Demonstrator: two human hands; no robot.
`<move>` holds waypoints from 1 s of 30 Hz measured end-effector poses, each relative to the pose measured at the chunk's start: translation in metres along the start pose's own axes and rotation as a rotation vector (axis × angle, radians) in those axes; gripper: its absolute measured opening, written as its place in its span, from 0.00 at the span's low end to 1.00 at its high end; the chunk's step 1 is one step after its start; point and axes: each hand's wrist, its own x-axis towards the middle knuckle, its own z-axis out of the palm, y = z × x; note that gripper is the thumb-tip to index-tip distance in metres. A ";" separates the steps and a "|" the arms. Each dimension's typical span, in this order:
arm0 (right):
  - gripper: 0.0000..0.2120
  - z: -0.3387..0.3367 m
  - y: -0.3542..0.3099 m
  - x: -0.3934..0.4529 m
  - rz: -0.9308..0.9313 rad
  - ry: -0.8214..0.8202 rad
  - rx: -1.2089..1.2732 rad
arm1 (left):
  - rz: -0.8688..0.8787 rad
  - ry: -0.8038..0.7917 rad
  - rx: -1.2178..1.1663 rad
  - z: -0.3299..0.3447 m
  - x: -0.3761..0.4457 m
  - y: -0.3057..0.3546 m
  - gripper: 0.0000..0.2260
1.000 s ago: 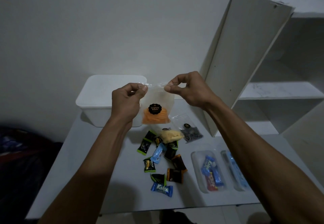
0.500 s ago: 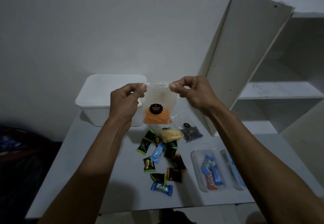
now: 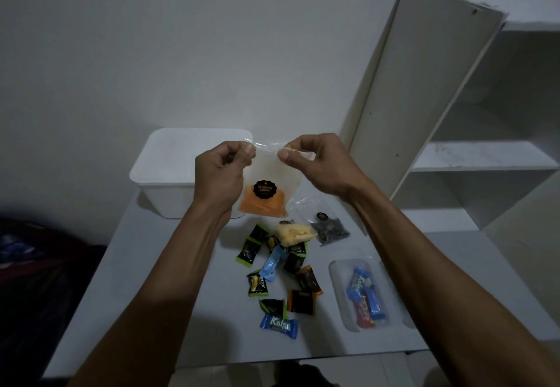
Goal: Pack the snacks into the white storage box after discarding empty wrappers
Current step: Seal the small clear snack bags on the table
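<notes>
Above: left hand [image 3: 219,174] and right hand [image 3: 318,165] pinch the top corners of a clear plastic pouch [image 3: 268,186] with orange strips and a round black label.

White table [image 3: 169,311], storage box [image 3: 169,180], scattered snack packets [image 3: 274,265], clear tray [image 3: 342,302]

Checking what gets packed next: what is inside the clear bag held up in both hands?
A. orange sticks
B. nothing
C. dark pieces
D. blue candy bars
A: the clear bag, pinched at its top edge by the left hand and right hand, holds orange sticks at its bottom.
</notes>
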 end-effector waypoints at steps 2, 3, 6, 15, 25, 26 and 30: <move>0.07 0.006 0.001 0.002 0.001 0.024 -0.020 | 0.004 -0.009 0.000 0.003 -0.002 0.000 0.05; 0.07 0.008 0.002 0.003 0.002 0.046 -0.023 | 0.008 -0.014 0.007 0.003 -0.002 -0.001 0.05; 0.07 0.011 0.005 0.001 -0.028 0.095 -0.022 | 0.029 -0.051 0.044 0.003 -0.005 -0.001 0.05; 0.15 0.003 -0.013 0.003 0.067 -0.151 0.069 | 0.063 -0.140 0.096 0.001 -0.006 0.000 0.07; 0.10 0.014 -0.013 0.007 0.062 -0.120 -0.053 | -0.001 0.126 0.151 0.001 -0.010 0.001 0.13; 0.10 0.019 -0.012 0.005 0.054 -0.099 -0.058 | -0.029 0.130 0.168 0.002 -0.011 0.003 0.14; 0.11 0.038 -0.010 -0.002 0.063 -0.061 -0.025 | -0.092 0.119 0.238 0.002 -0.014 0.007 0.12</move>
